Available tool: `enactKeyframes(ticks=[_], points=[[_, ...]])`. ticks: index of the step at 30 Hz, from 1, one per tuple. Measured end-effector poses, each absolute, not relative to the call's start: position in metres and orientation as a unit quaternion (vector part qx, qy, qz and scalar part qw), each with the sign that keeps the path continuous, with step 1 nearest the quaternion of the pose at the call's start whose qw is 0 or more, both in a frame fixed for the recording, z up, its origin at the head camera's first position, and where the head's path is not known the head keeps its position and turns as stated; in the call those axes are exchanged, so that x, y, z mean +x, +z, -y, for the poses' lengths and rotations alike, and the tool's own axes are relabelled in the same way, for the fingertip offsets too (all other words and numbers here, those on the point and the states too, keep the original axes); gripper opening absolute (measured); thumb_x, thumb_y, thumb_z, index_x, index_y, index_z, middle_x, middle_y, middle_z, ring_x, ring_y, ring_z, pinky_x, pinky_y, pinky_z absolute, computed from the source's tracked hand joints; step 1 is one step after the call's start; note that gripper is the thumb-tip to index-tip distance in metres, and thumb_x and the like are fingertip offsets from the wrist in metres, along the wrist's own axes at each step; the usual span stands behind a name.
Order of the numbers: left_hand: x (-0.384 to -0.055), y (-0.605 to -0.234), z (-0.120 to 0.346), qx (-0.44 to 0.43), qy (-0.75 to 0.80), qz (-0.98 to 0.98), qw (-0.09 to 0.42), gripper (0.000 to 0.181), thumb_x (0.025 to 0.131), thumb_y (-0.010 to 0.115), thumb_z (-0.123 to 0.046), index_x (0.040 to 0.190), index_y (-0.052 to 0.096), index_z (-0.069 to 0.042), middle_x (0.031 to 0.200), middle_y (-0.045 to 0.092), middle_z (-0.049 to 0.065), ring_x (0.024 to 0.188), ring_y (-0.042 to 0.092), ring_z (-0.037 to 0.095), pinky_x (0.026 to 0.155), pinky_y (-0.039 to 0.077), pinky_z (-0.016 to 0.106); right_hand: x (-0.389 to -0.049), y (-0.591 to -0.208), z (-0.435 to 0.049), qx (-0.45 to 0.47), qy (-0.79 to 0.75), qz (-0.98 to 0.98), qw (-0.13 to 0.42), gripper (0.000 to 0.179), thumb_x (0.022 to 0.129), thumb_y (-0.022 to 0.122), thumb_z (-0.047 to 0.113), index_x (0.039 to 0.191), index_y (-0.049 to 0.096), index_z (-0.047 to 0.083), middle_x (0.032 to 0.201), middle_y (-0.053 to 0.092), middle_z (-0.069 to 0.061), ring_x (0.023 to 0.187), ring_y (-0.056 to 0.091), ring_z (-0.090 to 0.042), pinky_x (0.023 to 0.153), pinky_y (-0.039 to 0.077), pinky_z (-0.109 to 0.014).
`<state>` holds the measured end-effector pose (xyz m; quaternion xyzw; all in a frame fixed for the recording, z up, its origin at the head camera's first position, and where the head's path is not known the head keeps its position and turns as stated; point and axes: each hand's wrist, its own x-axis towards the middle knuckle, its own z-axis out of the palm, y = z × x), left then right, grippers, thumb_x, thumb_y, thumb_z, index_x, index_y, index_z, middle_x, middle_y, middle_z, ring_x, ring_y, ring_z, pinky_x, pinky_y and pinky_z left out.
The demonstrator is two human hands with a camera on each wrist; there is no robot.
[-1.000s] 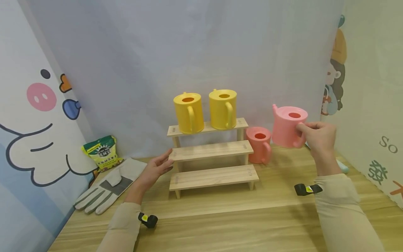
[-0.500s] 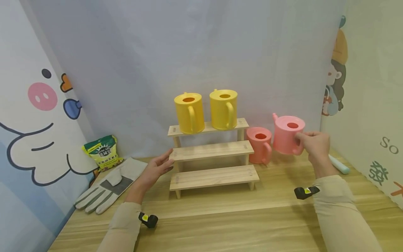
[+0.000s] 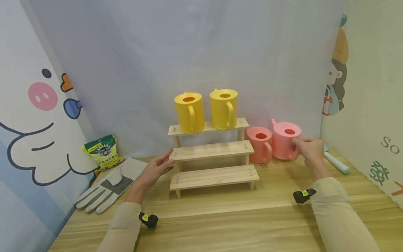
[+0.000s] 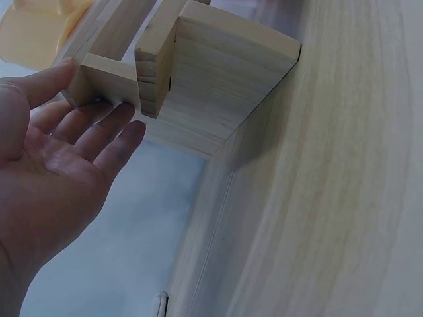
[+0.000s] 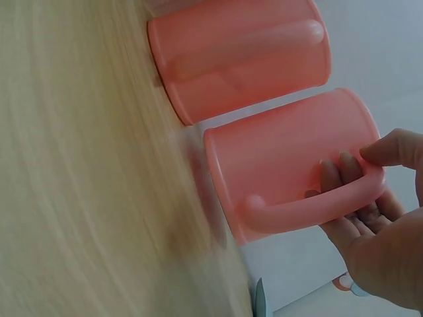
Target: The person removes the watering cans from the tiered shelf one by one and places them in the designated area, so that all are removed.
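Note:
Two pink watering cans stand side by side at the right in the head view. My right hand (image 3: pixel 310 149) grips the handle of the lighter can (image 3: pixel 284 141), fingers through the loop in the right wrist view. A shadow lies under this can's base, which looks just above or on the tabletop. Close by its left is the other pink watering can (image 3: pixel 260 147). My left hand (image 3: pixel 156 169) touches the left end of the three-step wooden stand (image 3: pixel 214 149) at the middle step, fingers fairly straight. Two yellow watering cans (image 3: pixel 189 113) sit on the top step.
A work glove (image 3: pixel 110 185) lies at the left on the wooden table (image 3: pixel 220 227), beside a green and yellow packet (image 3: pixel 102 152). A pale green-handled tool (image 3: pixel 337 162) lies at the right near the wall. A grey curtain (image 3: pixel 151 63) hangs behind.
My right hand has lowered the pink watering can and moved it slightly left, close beside the other pink one. The tool behind it shows more. The left hand stays put.

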<state>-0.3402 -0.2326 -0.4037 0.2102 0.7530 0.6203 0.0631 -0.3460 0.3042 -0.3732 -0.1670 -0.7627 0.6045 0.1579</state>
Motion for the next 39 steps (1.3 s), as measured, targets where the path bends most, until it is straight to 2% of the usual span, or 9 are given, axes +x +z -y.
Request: enactKeyframes(ticks=[4,8,12,16,19,25,29,34,39], points=[[-0.34,-0.403,0.232,0.208,0.621,-0.753,0.06,0.065,0.106,0.054,-0.026,0.16,0.023,-0.01,0.165,0.015,0.011,0.148,0.023,0.033,0.113,0.034,0.047,-0.348,-0.377,-0.301,-0.173,0.603,0.764,0.152,0.013,0.085,0.071,0.018,0.081,0.066,0.007,0.075,0.061,0.008,0.081,0.055,-0.014,0.079,0.044,-0.03],[-0.34,-0.402,0.231,0.208,0.622,-0.753,0.06,0.064,0.106,0.054,-0.025,0.16,0.023,-0.01,0.165,0.016,0.012,0.148,0.024,0.033,0.113,0.035,0.046,-0.351,-0.38,-0.297,-0.179,0.594,0.771,0.146,0.018,0.087,0.069,0.02,0.093,0.063,0.004,0.087,0.06,0.003,0.085,0.054,-0.014,0.077,0.045,-0.029],[-0.34,-0.403,0.23,0.208,0.621,-0.753,0.062,0.064,0.106,0.054,-0.026,0.16,0.023,-0.01,0.165,0.015,0.011,0.148,0.023,0.032,0.113,0.035,0.046,-0.352,-0.384,-0.295,-0.18,0.588,0.774,0.148,0.021,0.089,0.069,0.021,0.097,0.062,0.002,0.092,0.06,-0.002,0.089,0.052,-0.016,0.075,0.048,-0.028],[-0.341,-0.403,0.231,0.207,0.621,-0.753,0.064,0.065,0.106,0.054,-0.027,0.16,0.022,-0.01,0.165,0.015,0.011,0.148,0.023,0.032,0.113,0.035,0.046,-0.353,-0.385,-0.295,-0.17,0.588,0.775,0.154,0.026,0.091,0.068,0.025,0.102,0.062,0.002,0.098,0.058,-0.004,0.095,0.049,-0.016,0.08,0.044,-0.03],[-0.34,-0.404,0.231,0.206,0.622,-0.753,0.062,0.065,0.106,0.054,-0.026,0.16,0.022,-0.01,0.165,0.016,0.012,0.148,0.025,0.033,0.113,0.035,0.047,-0.353,-0.386,-0.294,-0.161,0.588,0.776,0.159,0.029,0.092,0.069,0.027,0.104,0.062,0.002,0.097,0.057,-0.001,0.098,0.047,-0.016,0.082,0.04,-0.03],[-0.34,-0.404,0.232,0.207,0.626,-0.75,0.06,0.063,0.106,0.053,-0.023,0.16,0.023,-0.01,0.165,0.016,0.013,0.147,0.025,0.033,0.113,0.035,0.047,-0.353,-0.386,-0.294,-0.157,0.585,0.78,0.157,0.032,0.093,0.068,0.03,0.105,0.062,0.002,0.091,0.06,0.004,0.099,0.048,-0.017,0.084,0.041,-0.03],[-0.339,-0.403,0.232,0.21,0.625,-0.749,0.059,0.064,0.106,0.053,-0.023,0.16,0.022,-0.009,0.165,0.016,0.013,0.147,0.025,0.034,0.113,0.035,0.047,-0.353,-0.386,-0.295,-0.156,0.588,0.78,0.149,0.033,0.093,0.068,0.031,0.107,0.062,0.002,0.092,0.062,0.003,0.102,0.049,-0.018,0.089,0.042,-0.035],[-0.34,-0.403,0.232,0.211,0.625,-0.749,0.061,0.064,0.106,0.054,-0.023,0.16,0.022,-0.008,0.165,0.014,0.013,0.148,0.023,0.034,0.113,0.034,0.048,-0.352,-0.386,-0.297,-0.154,0.594,0.779,0.129,0.041,0.096,0.064,0.034,0.118,0.061,-0.001,0.108,0.064,-0.009,0.116,0.048,-0.027,0.104,0.039,-0.048],[-0.339,-0.403,0.232,0.212,0.626,-0.748,0.063,0.064,0.106,0.053,-0.023,0.16,0.021,-0.008,0.165,0.013,0.012,0.148,0.022,0.034,0.114,0.033,0.049,-0.35,-0.384,-0.298,-0.152,0.58,0.791,0.121,0.059,0.095,0.062,0.042,0.128,0.057,-0.007,0.129,0.054,-0.021,0.127,0.042,-0.035,0.109,0.035,-0.054]])
